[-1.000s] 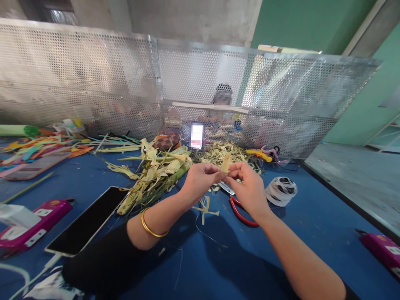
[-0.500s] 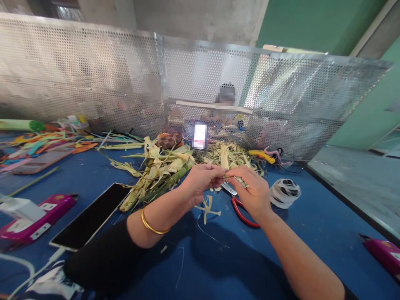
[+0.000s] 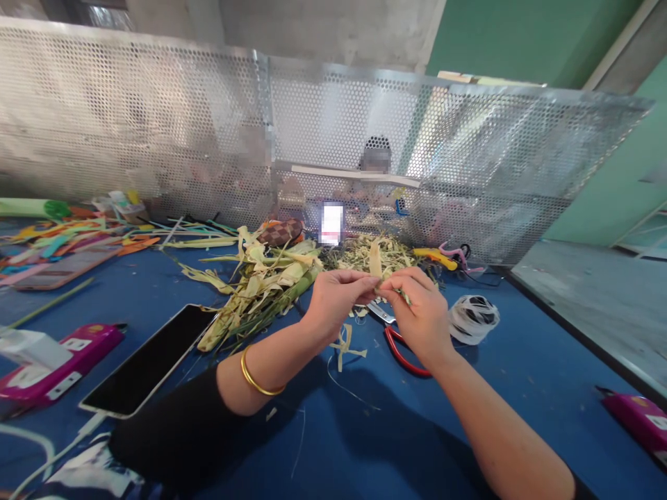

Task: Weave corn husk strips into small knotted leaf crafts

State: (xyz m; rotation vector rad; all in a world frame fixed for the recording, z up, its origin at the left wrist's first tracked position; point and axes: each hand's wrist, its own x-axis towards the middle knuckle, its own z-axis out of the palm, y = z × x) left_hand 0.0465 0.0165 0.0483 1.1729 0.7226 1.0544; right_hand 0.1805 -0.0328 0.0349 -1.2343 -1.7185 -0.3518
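The left hand (image 3: 334, 300) and the right hand (image 3: 421, 316) are both pinching one pale husk strip (image 3: 375, 258), near red-handled scissors (image 3: 399, 357) on the tabletop (image 3: 531, 361).

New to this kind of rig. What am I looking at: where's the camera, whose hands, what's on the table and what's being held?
There is no machine here: these are a person's two bare hands. The view comes from one camera worn on that person's head, looking forward and down.

The left hand and right hand meet fingertip to fingertip, with a pale, husk-like strip standing up between them. Their fingers hide its lower end.

On the blue table lie a bundle of husk-like leaves, a dark-screened phone, a red-handled cutting tool and a white roll. A perforated screen stands behind.
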